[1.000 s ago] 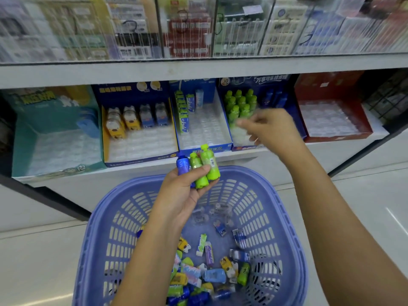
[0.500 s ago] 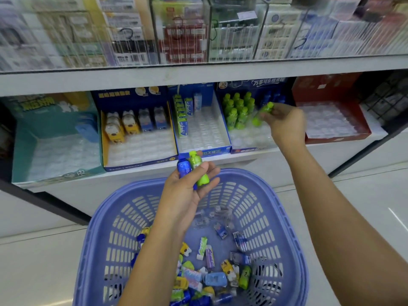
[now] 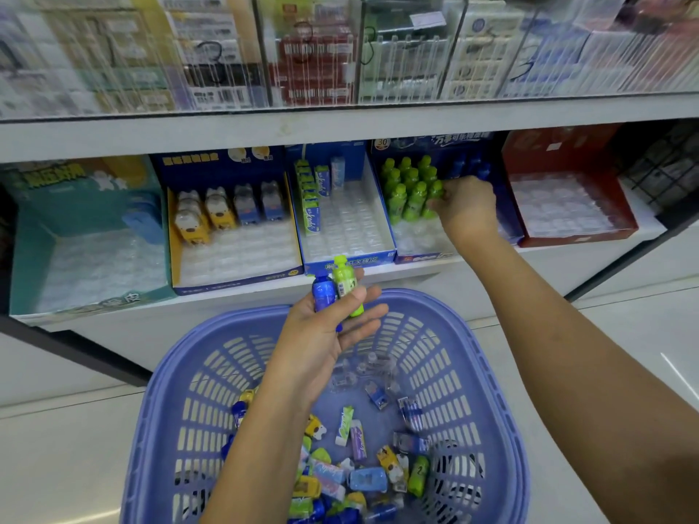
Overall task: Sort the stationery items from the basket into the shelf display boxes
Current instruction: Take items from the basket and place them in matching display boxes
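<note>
Two small bottles (image 3: 345, 287), one blue and one lime green, stand upright side by side in the left hand (image 3: 333, 327); we note the thumb pinning them against the forefinger while the other fingers lie nearly straight. This hand hovers above the far rim of the lilac basket (image 3: 446, 357), just in front of the shelf (image 3: 416, 276). Right hand (image 3: 469, 208) is reached into the dark-blue display box (image 3: 420, 257), well apart from the left and higher in view. Its fingers are curled, and the fingertips pinch the end bottle (image 3: 431, 200), the rightmost of the front row in the block of green bottles (image 3: 406, 183) standing upright at the back left of that box. We cannot tell whether that bottle's base is seated in the tray. Many loose items (image 3: 359, 474) lie mixed on the basket floor, below the left forearm. Left of the dark-blue box stands a blue carton box (image 3: 348, 257); right of it, a red box (image 3: 575, 236).
</note>
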Demonstrator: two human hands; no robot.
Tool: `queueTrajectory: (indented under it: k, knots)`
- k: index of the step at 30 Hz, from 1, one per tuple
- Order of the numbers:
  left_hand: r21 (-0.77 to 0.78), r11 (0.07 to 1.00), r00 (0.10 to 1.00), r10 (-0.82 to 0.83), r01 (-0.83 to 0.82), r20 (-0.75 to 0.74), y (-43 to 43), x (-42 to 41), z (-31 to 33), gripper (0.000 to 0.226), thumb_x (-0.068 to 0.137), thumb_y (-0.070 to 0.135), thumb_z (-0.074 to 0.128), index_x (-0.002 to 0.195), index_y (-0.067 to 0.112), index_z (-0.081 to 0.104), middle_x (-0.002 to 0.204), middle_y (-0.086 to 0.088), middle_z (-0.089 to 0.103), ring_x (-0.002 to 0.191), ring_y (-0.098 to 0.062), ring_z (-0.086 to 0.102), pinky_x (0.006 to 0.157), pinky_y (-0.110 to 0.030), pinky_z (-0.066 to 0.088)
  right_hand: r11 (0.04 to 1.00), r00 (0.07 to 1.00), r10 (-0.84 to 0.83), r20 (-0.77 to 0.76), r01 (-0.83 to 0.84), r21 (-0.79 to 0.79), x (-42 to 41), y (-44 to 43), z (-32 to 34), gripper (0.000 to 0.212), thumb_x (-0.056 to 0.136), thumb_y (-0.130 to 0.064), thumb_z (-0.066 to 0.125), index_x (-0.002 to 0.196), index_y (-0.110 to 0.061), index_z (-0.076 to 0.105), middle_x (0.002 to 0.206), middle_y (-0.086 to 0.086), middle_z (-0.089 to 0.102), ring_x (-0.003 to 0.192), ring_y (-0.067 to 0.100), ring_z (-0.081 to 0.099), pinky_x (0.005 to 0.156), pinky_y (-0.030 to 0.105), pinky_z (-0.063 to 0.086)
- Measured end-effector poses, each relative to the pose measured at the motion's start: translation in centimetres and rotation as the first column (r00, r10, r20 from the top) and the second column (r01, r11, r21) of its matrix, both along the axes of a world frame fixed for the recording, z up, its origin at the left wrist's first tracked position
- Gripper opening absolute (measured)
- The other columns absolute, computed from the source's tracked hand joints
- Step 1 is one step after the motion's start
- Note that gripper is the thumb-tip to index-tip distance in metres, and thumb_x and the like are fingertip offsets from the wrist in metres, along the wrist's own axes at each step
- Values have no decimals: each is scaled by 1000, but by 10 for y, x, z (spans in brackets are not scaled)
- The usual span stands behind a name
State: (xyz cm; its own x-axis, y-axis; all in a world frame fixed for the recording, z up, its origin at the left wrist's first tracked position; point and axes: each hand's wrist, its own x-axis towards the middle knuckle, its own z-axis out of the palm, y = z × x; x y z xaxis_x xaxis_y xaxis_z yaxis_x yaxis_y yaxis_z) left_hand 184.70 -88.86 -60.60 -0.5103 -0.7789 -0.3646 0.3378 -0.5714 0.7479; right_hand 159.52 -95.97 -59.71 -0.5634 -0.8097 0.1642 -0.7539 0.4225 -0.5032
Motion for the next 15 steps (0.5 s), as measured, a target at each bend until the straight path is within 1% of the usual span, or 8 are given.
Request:
queueTrajectory:
  k: [4, 6, 7, 8, 9, 11, 13, 15]
  knots:
    - [-25, 999, 999, -24, 25, 37, 6, -1, 4, 22, 87, 5, 62, 109, 4, 65, 103, -10, 73, 93, -23, 71, 67, -19, 56, 999, 998, -8, 69, 5, 48, 3, 9, 12, 27, 81, -13, 70, 104, 0, 68, 104, 20, 69, 100, 32, 64, 86, 37, 51]
    - [-59, 998, 998, -32, 35, 53, 9, -2, 6, 21, 87, 6, 63, 107, 5, 66, 101, -9, 74, 91, -23, 72, 67, -18, 55, 996, 994, -15, 105, 23, -81, 18, 27, 21, 27, 80, -16, 71, 104, -3, 67, 101, 15, 69, 95, 27, 64, 82, 32, 49]
    - [-77, 996, 997, -36, 41, 61, 10, -2, 7, 20, 86, 8, 63, 106, 5, 67, 100, -9, 74, 90, -22, 72, 67, -18, 55, 988, 981, 26, 193, 4, -156, 29, 39, 26, 21, 80, -19, 72, 97, -7, 69, 93, 10, 70, 85, 22, 65, 75, 28, 48]
    - [-94, 994, 997, -39, 46, 72, 11, -2, 8, 20, 86, 9, 64, 105, 6, 67, 99, -8, 74, 88, -21, 72, 66, -18, 55, 978, 940, 115, 322, -50, -204, 41, 52, 30, 15, 80, -22, 72, 90, -11, 70, 84, 6, 69, 75, 16, 63, 68, 27, 47]
    - [-110, 993, 996, -40, 49, 86, 12, -2, 9, 20, 85, 10, 64, 104, 6, 67, 98, -7, 75, 86, -21, 72, 65, -18, 55, 965, 853, 233, 467, -142, -222, 55, 66, 34, 11, 80, -24, 73, 85, -15, 70, 78, 2, 69, 68, 11, 62, 65, 24, 49]
    - [-140, 988, 993, -42, 58, 111, 12, -3, 10, 17, 85, 9, 65, 101, 6, 68, 94, -7, 75, 81, -20, 73, 64, -18, 55, 914, 618, 386, 685, -355, -195, 81, 90, 38, 8, 80, -21, 72, 84, -14, 72, 77, 1, 70, 68, 6, 61, 66, 16, 51]
    - [-173, 983, 990, -45, 68, 133, 13, -3, 11, 12, 85, 6, 65, 96, 5, 68, 86, -7, 75, 76, -20, 73, 63, -20, 55, 858, 480, 434, 763, -478, -187, 96, 104, 34, 16, 80, -14, 71, 89, -1, 70, 82, 11, 69, 73, 9, 61, 70, 15, 51]
    - [-184, 980, 987, -41, 70, 154, 13, -4, 12, 11, 85, 5, 66, 95, 4, 68, 83, -9, 75, 72, -18, 72, 61, -20, 55, 866, 448, 446, 775, -435, -246, 98, 107, 28, 20, 81, -9, 70, 93, 7, 67, 89, 21, 67, 79, 13, 61, 75, 20, 50]
